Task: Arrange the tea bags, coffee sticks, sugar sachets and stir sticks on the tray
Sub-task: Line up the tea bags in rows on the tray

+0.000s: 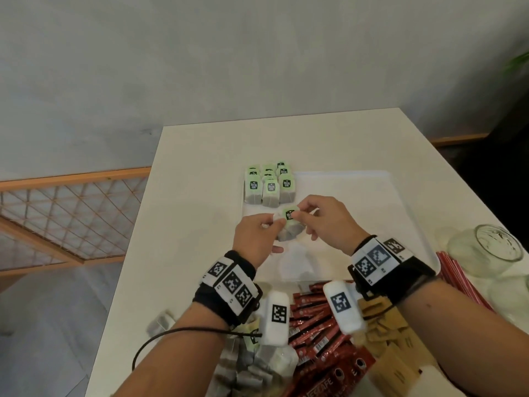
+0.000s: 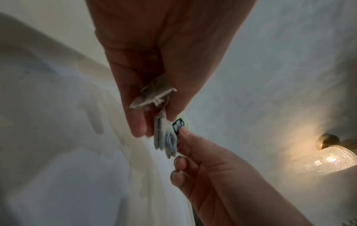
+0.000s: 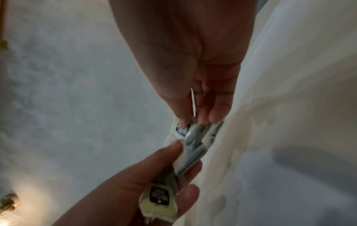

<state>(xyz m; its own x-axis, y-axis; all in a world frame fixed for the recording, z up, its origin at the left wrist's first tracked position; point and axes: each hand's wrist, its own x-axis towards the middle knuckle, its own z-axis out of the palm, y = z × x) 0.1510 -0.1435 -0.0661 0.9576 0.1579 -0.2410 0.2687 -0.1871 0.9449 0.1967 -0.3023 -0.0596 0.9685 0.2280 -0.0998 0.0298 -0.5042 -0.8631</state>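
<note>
Both hands are working above the tray (image 1: 372,179), which is lying in the middle of the white surface (image 1: 200,144). The left hand (image 1: 253,239) is grasping a small bunch of tea bags (image 1: 289,232) by their paper bodies, and the right hand (image 1: 329,222) is pinching the green tag (image 1: 290,214) of the top one, probably peeling it off the bunch so it can go down singly. In the right wrist view a second tag (image 3: 159,197) is resting against the left palm, so that grip is carrying more than one bag, though the blur is hiding how many.

The laid bags (image 1: 269,184) are sitting in overlapping rows at the tray's far left corner, tags up and facing near, which is keeping the labels readable and the block tight. The held bunch is hovering just near of that block. To the right the tray is lying bare, leaving room for further rows.

Near the person, loose bags (image 1: 246,371), coffee sticks (image 1: 317,333) and brown sachets (image 1: 395,342) are crowding the near edge. Stir sticks (image 1: 463,282) and a jar (image 1: 486,250) are lying at the right.
</note>
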